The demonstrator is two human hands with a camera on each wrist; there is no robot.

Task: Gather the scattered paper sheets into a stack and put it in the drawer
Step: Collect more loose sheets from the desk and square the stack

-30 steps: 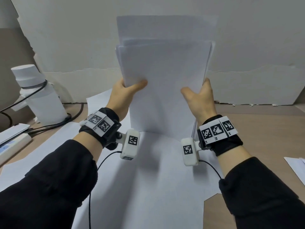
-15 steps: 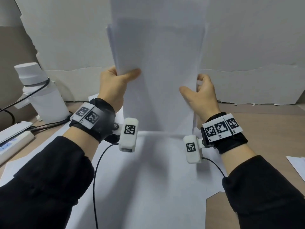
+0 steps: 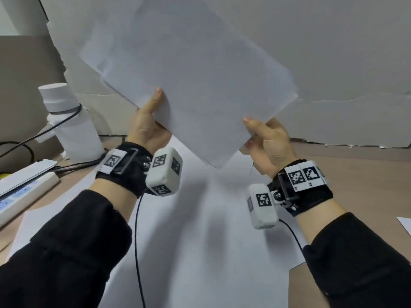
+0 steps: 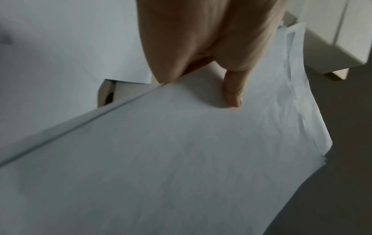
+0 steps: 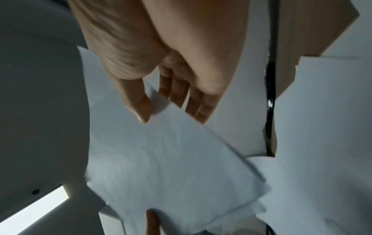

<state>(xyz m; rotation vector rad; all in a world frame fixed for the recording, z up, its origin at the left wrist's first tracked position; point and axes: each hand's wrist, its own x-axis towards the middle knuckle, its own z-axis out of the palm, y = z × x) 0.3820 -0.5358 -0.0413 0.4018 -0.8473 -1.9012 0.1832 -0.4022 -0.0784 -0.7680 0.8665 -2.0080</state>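
Note:
A stack of white paper sheets (image 3: 191, 81) hangs in the air above the desk, turned diagonally with one corner pointing down. My left hand (image 3: 149, 125) grips its lower left edge, thumb on the near face. My right hand (image 3: 266, 141) pinches the lower right edge between thumb and fingers. In the left wrist view the thumb of my left hand (image 4: 231, 89) presses on the stack (image 4: 161, 159). The right wrist view shows my right hand (image 5: 161, 98) with its thumb and fingers on either side of the stack's (image 5: 165, 159) edge. No drawer is in view.
More white paper (image 3: 200, 241) lies flat on the wooden desk (image 3: 355, 174) under my hands. A white bottle-shaped device (image 3: 69, 121) with a black cable stands at the left, beside a power strip (image 3: 24, 192). Another sheet's corner (image 3: 403, 224) shows at the right edge. A white wall panel stands behind.
The stack stood upright on the desk between my hands; it has been lifted and rotated clockwise so it hangs diagonally. Both hands have shifted along its edges.

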